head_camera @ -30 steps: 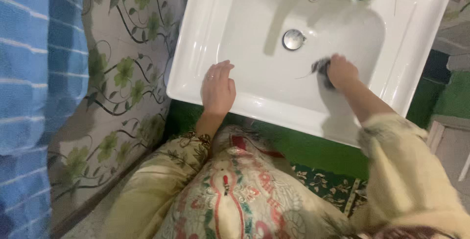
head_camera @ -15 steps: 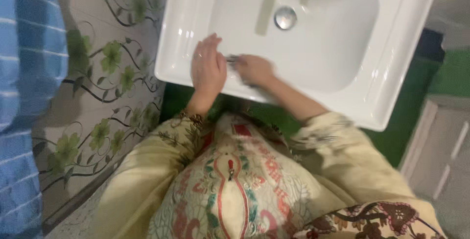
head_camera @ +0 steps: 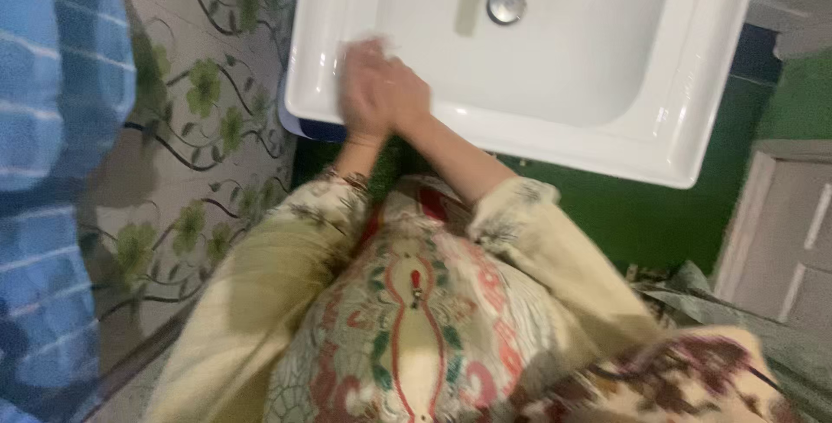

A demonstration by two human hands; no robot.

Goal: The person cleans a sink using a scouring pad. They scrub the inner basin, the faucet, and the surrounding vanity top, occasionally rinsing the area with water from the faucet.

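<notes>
Both my hands meet at the near-left corner of a white sink [head_camera: 607,141]. My left hand [head_camera: 357,76] lies on the sink's rim, blurred by motion, fingers pointing toward the basin. My right hand [head_camera: 406,98] presses against it from the right, its forearm reaching across from a cream sleeve. Whatever my right hand holds is hidden by blur and by the left hand. The round metal drain [head_camera: 507,3] sits in the basin beyond the hands.
A wall with a green leaf pattern [head_camera: 199,111] runs along the left, and a blue striped cloth [head_camera: 52,85] hangs at the far left. Below the sink the wall is green [head_camera: 659,215]. A grey panelled door [head_camera: 797,241] stands at the right.
My right hand, which held a small dark scrubber in the basin's right side, has swept left to join my left hand at the rim. The view has shifted left and closer.
</notes>
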